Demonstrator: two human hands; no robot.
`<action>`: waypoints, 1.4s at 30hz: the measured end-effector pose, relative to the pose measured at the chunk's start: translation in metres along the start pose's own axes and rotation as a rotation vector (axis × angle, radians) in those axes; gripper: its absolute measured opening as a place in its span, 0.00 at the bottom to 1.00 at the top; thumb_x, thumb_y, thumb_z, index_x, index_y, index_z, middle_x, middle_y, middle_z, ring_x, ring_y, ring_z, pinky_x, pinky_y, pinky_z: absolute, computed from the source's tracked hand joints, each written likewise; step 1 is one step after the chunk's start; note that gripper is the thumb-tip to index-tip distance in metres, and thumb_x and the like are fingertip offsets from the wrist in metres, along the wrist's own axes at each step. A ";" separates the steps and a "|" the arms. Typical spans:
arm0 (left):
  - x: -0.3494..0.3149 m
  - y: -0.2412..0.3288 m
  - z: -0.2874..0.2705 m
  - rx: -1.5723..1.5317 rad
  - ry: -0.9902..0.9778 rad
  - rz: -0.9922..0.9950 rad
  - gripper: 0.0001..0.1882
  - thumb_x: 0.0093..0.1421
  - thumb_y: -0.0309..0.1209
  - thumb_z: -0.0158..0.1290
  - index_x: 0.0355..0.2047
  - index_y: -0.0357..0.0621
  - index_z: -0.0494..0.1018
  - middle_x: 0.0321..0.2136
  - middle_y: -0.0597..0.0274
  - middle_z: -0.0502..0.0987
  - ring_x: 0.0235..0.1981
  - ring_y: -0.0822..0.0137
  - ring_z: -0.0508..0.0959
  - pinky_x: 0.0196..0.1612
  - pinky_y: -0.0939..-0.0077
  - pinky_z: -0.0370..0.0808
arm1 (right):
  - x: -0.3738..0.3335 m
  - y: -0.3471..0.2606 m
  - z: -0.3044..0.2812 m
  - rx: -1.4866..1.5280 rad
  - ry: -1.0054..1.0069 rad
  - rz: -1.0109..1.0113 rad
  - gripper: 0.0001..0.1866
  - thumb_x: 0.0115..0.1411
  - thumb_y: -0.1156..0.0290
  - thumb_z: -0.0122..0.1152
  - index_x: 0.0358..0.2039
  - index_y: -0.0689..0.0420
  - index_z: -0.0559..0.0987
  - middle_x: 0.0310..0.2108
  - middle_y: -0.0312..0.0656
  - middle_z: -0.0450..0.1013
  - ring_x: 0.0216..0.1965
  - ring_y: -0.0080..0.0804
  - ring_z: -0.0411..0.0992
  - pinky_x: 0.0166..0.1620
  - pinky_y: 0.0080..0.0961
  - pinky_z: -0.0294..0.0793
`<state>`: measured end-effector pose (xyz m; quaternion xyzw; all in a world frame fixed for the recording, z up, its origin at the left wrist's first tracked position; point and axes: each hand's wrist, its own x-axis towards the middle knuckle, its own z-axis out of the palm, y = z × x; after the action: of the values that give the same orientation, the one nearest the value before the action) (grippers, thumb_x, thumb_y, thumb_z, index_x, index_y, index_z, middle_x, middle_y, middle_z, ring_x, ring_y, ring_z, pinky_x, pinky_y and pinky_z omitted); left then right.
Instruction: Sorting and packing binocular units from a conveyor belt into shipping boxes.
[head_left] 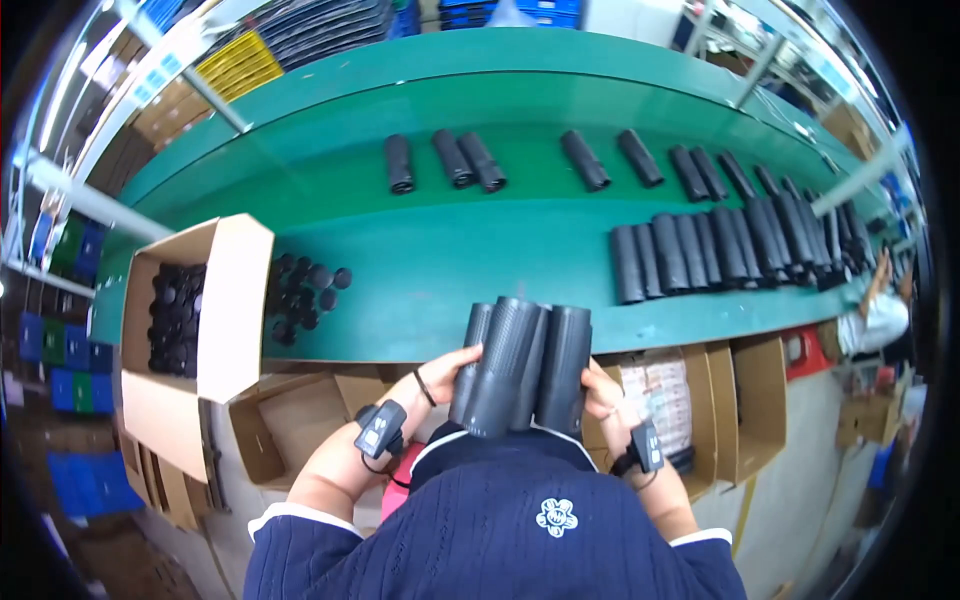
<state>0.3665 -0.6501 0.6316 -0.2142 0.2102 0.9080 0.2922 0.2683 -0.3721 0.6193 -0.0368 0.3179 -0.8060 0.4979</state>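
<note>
Between my two hands, close to my chest at the bench's near edge, I hold a bundle of several black textured tubes (508,350) standing side by side. My left hand (450,372) presses against the bundle's left side, its fingers partly hidden behind the tubes. On the other side my right hand (600,390) grips the rightmost tube, its fingertips also out of sight. Right of the bundle, a long row of similar black tubes (690,250) stands packed together on the green bench (450,250).
An open cardboard box (232,310) full of round black caps sits at the left, with loose caps (300,290) beside it. Several spaced tubes (585,160) lie on the darker green strip farther back. Open cartons (300,430) stand below the near edge. A person (880,315) is at the far right.
</note>
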 end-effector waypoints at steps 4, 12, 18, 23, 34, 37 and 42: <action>-0.012 0.053 -0.051 -0.093 0.069 0.133 0.24 0.59 0.44 0.52 0.50 0.40 0.68 0.45 0.53 0.74 0.44 0.59 0.76 0.50 0.57 0.71 | 0.096 -0.003 0.002 -0.028 -0.062 0.108 0.45 0.48 0.62 0.69 0.61 0.56 0.54 0.55 0.42 0.63 0.55 0.36 0.63 0.57 0.33 0.63; 0.025 0.133 -0.087 -0.042 0.040 0.319 0.23 0.58 0.45 0.53 0.46 0.40 0.71 0.42 0.55 0.76 0.42 0.60 0.77 0.48 0.58 0.73 | 0.206 -0.040 -0.007 -0.109 -0.124 0.143 0.36 0.51 0.63 0.67 0.58 0.55 0.62 0.52 0.40 0.67 0.53 0.35 0.65 0.55 0.35 0.66; 0.027 0.157 -0.106 -0.070 0.159 0.342 0.24 0.57 0.47 0.53 0.46 0.41 0.71 0.41 0.55 0.77 0.42 0.58 0.77 0.49 0.56 0.71 | 0.248 -0.055 -0.006 -0.219 0.088 0.217 0.38 0.55 0.70 0.61 0.63 0.53 0.52 0.57 0.43 0.61 0.56 0.36 0.62 0.59 0.35 0.61; 0.018 0.162 -0.135 -0.084 0.166 0.296 0.30 0.58 0.51 0.50 0.52 0.41 0.66 0.48 0.51 0.72 0.48 0.55 0.74 0.55 0.52 0.66 | 0.246 -0.063 0.005 -0.212 0.008 0.219 0.40 0.56 0.69 0.61 0.64 0.52 0.50 0.60 0.42 0.57 0.59 0.33 0.59 0.60 0.29 0.58; -0.011 0.181 -0.147 0.237 0.367 0.344 0.30 0.56 0.34 0.56 0.56 0.46 0.57 0.49 0.57 0.68 0.50 0.59 0.69 0.51 0.55 0.68 | 0.230 -0.054 -0.022 -0.430 0.332 -0.036 0.42 0.55 0.64 0.63 0.64 0.52 0.50 0.58 0.41 0.60 0.57 0.33 0.61 0.57 0.28 0.61; -0.017 0.185 -0.153 0.316 0.454 0.436 0.32 0.53 0.31 0.59 0.56 0.45 0.57 0.49 0.55 0.68 0.50 0.59 0.69 0.50 0.56 0.69 | 0.233 -0.055 -0.046 -0.541 0.472 -0.003 0.43 0.55 0.62 0.62 0.65 0.53 0.49 0.54 0.48 0.64 0.52 0.35 0.66 0.51 0.30 0.67; -0.025 0.194 -0.167 0.505 0.699 0.487 0.37 0.48 0.31 0.63 0.55 0.39 0.56 0.46 0.50 0.70 0.46 0.56 0.71 0.46 0.59 0.72 | 0.242 -0.054 -0.065 -1.062 0.640 -0.015 0.33 0.58 0.65 0.56 0.63 0.52 0.56 0.41 0.47 0.73 0.40 0.32 0.71 0.42 0.27 0.71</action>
<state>0.3094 -0.8895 0.5569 -0.3732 0.5532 0.7443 0.0263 0.0802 -0.5248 0.5352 -0.0382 0.8088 -0.5124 0.2860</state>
